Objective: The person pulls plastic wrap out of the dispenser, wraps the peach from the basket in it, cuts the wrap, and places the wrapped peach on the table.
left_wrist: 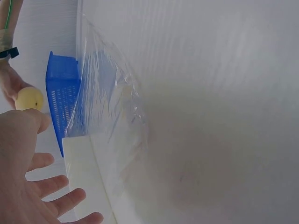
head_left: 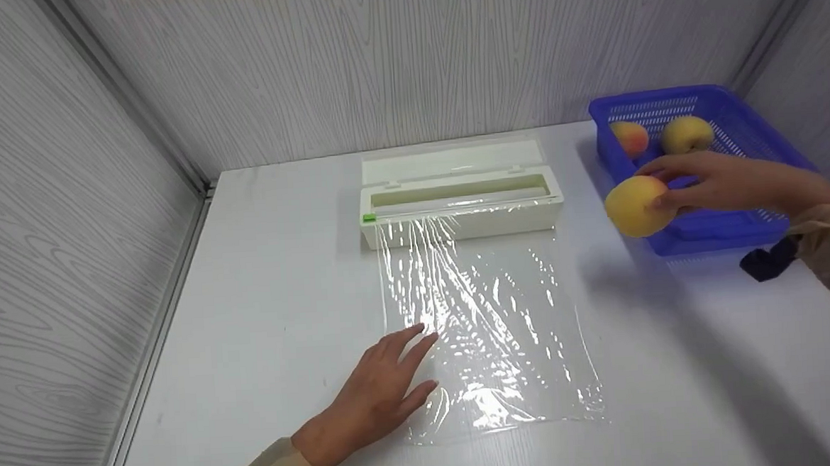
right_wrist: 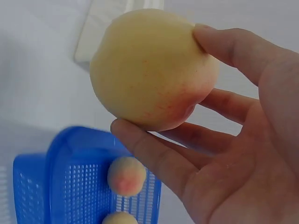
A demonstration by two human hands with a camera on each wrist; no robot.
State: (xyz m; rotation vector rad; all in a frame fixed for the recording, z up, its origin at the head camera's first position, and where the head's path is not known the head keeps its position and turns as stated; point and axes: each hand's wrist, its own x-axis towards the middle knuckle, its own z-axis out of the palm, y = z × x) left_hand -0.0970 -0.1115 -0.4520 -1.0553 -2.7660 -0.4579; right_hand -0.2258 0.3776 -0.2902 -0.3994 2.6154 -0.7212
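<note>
A yellow peach (right_wrist: 149, 70) with a red blush is held between the thumb and fingers of my right hand (head_left: 725, 181), raised beside the near left side of the blue basket (head_left: 713, 235). Two more peaches lie in that basket, a blushed peach (head_left: 630, 138) and a yellower peach (head_left: 687, 135). My left hand (head_left: 373, 391), fingers spread and fairly straight, is at the left edge of a sheet of clear plastic wrap (head_left: 491, 328); whether it touches the wrap I cannot tell. The wrap runs toward me from a white dispenser box (head_left: 471, 223) with its lid raised.
A bright green piece (head_left: 369, 218) sits at the dispenser's left front corner. The white table (head_left: 269, 297) has a wood-grain wall panel (head_left: 349, 66) behind it and another panel (head_left: 53, 245) to the left. A dark strap piece (head_left: 769, 260) hangs by the right wrist.
</note>
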